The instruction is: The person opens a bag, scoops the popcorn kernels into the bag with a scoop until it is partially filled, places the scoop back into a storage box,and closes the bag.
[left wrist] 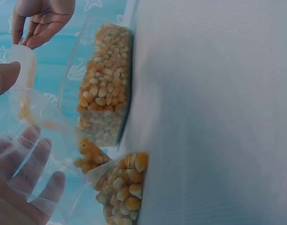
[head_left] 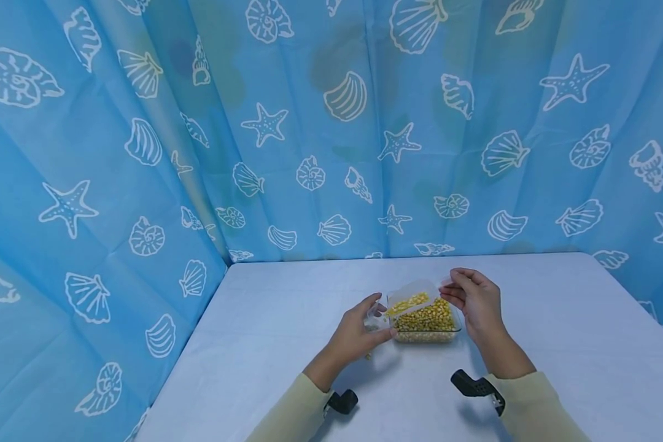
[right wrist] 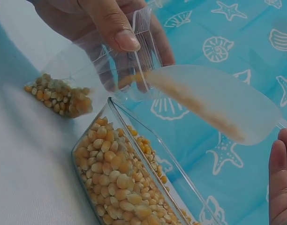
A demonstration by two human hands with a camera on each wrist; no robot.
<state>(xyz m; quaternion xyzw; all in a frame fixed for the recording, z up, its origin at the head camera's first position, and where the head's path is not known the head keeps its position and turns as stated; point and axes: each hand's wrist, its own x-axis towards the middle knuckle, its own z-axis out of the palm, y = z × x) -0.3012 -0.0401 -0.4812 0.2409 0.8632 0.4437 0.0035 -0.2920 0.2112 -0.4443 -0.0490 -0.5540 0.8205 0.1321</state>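
My left hand [head_left: 353, 334] holds a clear zip bag [right wrist: 73, 58] by its mouth, the thumb on the near side and the fingers showing through the plastic. Corn kernels [right wrist: 59, 98] fill the bag's lower corner, which hangs close over the table. A translucent scoop [right wrist: 214, 101], pinched at its handle by my right hand [head_left: 477, 301], tilts down to the left with its tip in the bag's mouth. Kernels lie along the scoop, and more are in the upper part of the bag. Below the scoop stands a rectangular glass container [head_left: 425, 337] heaped with corn kernels.
A white cloth covers the table [head_left: 276, 319]. Blue curtains [head_left: 309, 135] with shell and starfish prints close off the back and left. Each wrist wears a black camera mount [head_left: 475, 385]. The container stands between the two hands, right beside the bag.
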